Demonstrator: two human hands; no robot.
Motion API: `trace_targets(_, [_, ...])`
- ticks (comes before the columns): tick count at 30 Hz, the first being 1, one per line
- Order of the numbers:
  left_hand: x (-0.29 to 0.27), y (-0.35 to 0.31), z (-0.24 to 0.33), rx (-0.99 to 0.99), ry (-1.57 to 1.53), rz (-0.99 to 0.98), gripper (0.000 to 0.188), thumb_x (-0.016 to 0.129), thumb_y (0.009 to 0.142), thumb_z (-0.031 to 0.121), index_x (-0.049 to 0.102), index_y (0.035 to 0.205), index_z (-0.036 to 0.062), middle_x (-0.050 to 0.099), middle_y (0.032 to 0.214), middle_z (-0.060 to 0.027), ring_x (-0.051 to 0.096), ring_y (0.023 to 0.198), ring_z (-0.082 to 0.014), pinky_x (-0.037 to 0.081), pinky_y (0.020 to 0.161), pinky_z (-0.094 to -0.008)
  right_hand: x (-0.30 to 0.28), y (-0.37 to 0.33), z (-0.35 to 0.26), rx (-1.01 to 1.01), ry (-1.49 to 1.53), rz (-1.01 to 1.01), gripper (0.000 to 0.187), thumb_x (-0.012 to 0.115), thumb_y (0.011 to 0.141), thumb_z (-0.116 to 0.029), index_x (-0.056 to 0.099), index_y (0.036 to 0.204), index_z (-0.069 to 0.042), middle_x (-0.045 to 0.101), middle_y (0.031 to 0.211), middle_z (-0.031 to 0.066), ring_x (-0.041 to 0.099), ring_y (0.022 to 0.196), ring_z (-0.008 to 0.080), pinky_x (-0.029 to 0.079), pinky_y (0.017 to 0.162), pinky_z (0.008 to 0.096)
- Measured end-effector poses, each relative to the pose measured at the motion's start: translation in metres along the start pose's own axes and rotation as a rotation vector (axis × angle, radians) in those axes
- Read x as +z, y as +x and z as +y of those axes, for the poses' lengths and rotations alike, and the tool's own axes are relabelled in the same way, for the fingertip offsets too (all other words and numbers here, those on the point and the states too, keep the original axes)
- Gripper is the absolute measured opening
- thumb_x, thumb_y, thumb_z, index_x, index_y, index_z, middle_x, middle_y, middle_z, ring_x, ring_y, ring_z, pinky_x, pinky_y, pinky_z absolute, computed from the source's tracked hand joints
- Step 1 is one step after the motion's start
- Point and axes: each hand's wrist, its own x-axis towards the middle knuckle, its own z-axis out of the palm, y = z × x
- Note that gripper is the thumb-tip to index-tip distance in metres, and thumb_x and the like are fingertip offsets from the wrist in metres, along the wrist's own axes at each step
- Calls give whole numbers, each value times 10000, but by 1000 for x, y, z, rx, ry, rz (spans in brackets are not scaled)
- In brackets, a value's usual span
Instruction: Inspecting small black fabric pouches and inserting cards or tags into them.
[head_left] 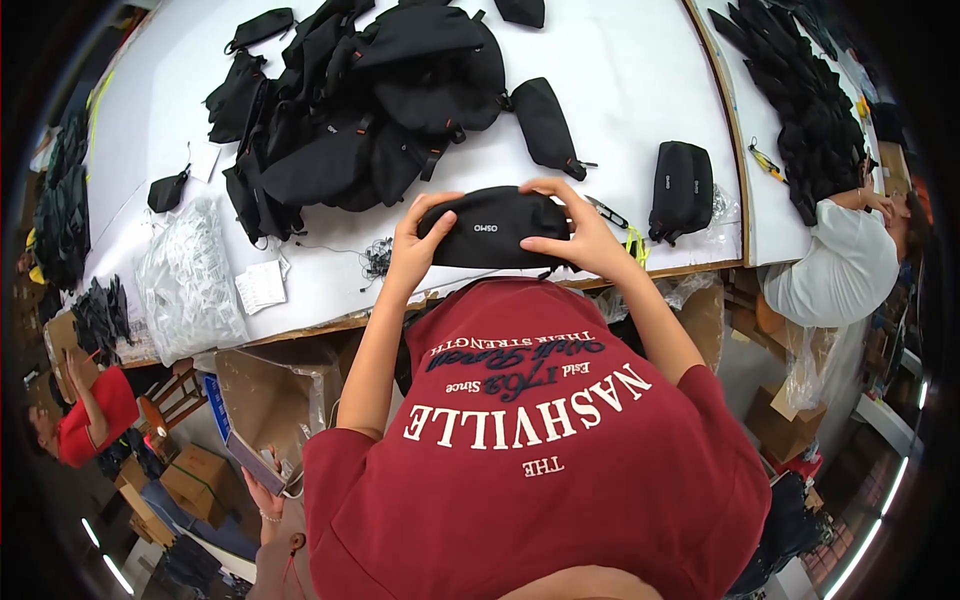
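The left hand [420, 245] and the right hand [588, 238] are gripping opposite ends of a black zip pouch [492, 228], which is lying lengthwise between them at the near edge of a white surface [650, 70]. The left thumb is pressing on the pouch's face while the left fingers are wrapping over its upper left end; the right thumb is resting low on the face, and the right forefinger is reaching over the top.

Directly beyond the hands, a heap of black bags [420, 60] is spreading over the surface, with a tapered black case [542, 122] lying just beside it, beyond the right hand. Near the right hand, a small dark tool [606, 212] and a yellow-green item [635, 245] are lying close together; farther right, a pair of black pouches [680, 188] is sitting side by side.

To the left of the left hand, a tangle of dark cord [378, 257] is lying nearest, followed by white paper sheets [262, 287] and a clear plastic bag [190, 280] that is holding pale pieces. A small black pouch [168, 191] is lying beyond that bag. Well to the right of both hands, a co-worker in a white top [835, 265] is sitting beside another heap of black items [800, 110].
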Motion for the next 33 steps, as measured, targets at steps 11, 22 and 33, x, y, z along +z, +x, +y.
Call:
trace_targets(11, [-33,1,-65,-256,25,127,264,501,934,281,618,1016,60,482,1092,-50,540,820,-127,446,743,-247,-58,13,45,109,-129,246,216,613,762,-33,660,971,-59,636,884,29,558,771,93,442,695,233])
trace_targets(22, [-94,-18,-98,-120,550,704,180,603,822,140,569,985,71,484,1063,-93,523,901,-201,445,752,-317,-26,37,130,-139,-682,458,126,552,756,-19,651,805,-80,599,934,74,557,888,271,458,791,360])
trace_targets(33, [-140,-73,-123,-128,1234,387,335,686,738,119,545,1039,74,531,968,-137,554,800,-290,462,718,-340,7,-12,150,296,-314,10,161,510,838,-85,656,902,-60,618,680,95,594,630,160,457,593,280])
